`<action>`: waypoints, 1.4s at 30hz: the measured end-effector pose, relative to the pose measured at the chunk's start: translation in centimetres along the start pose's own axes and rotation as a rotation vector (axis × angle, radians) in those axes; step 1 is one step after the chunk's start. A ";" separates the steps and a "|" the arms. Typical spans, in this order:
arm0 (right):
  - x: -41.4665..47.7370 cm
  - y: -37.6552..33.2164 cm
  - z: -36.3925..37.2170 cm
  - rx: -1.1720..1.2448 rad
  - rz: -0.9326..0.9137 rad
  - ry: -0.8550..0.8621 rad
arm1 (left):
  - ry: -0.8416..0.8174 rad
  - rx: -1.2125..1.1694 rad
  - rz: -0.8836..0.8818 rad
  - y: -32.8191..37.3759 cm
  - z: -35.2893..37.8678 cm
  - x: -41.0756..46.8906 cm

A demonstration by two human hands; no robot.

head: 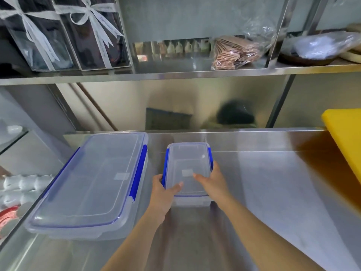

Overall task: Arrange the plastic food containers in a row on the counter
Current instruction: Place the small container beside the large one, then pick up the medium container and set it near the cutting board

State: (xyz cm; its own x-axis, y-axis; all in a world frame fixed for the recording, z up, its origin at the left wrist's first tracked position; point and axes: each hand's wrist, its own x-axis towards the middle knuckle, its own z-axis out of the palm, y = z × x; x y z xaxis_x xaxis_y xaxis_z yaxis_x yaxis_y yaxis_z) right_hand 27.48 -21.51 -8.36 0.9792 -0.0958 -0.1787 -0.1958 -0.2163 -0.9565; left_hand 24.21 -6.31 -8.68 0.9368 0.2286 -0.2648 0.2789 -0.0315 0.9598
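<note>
A small clear plastic container (188,163) with a lid and blue side clips rests on the steel counter (263,182), near its middle. My left hand (163,194) grips its near left corner, thumb on the lid. My right hand (212,181) holds its near right side, thumb lying across the lid. A large clear container (93,182) with blue clips and a closed lid lies to the left on the counter, a narrow gap apart from the small one.
A yellow cutting board (345,137) leans at the counter's right end. A steel shelf (175,74) above carries ribboned gift boxes (64,34), a bag of brown wrappers (234,52) and a dark bowl (308,57). White cups (23,184) sit lower left, past the counter edge.
</note>
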 end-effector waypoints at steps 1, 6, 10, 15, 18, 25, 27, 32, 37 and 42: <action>0.2 0.1 0.1 -0.002 0.001 0.005 | 0.000 -0.002 0.000 -0.1 0.1 0.3; 1.3 0.0 -0.2 -0.063 -0.002 0.015 | -0.010 0.002 0.001 -0.3 0.8 1.7; 1.9 -0.4 -0.1 -0.140 0.009 0.025 | -0.029 0.048 -0.006 -0.3 0.8 2.4; 1.2 -0.7 -0.4 -0.392 0.038 0.065 | -0.032 0.171 0.022 0.1 0.4 1.7; -0.6 -1.2 -1.2 -0.530 -0.066 0.152 | -0.071 0.216 0.071 0.8 -0.5 0.2; -8.6 -1.1 -2.8 -0.473 -0.251 0.103 | -0.160 0.325 0.057 1.5 -4.6 -8.3; -11.2 -0.7 -3.0 -0.403 -0.257 0.020 | -0.158 0.339 0.003 1.2 -5.4 -11.2; -17.2 1.0 -3.0 -0.304 -0.143 -0.309 | -0.316 0.438 -0.076 -0.5 -7.6 -17.1; -20.7 1.5 -3.4 -0.431 -0.046 -0.773 | -0.424 0.570 -0.096 -2.1 -10.1 -20.6; -23.1 2.0 -2.8 -0.510 -0.074 -0.864 | -0.650 0.872 -0.105 -3.4 -11.9 -22.6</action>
State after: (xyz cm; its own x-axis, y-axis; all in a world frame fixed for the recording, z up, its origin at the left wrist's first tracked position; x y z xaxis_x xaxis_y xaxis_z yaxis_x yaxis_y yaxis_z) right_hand 4.29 -22.45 -5.49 0.6532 0.6284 -0.4224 0.0658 -0.6029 -0.7951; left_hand -0.38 0.20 -4.86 0.7605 -0.2789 -0.5864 0.1777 -0.7791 0.6011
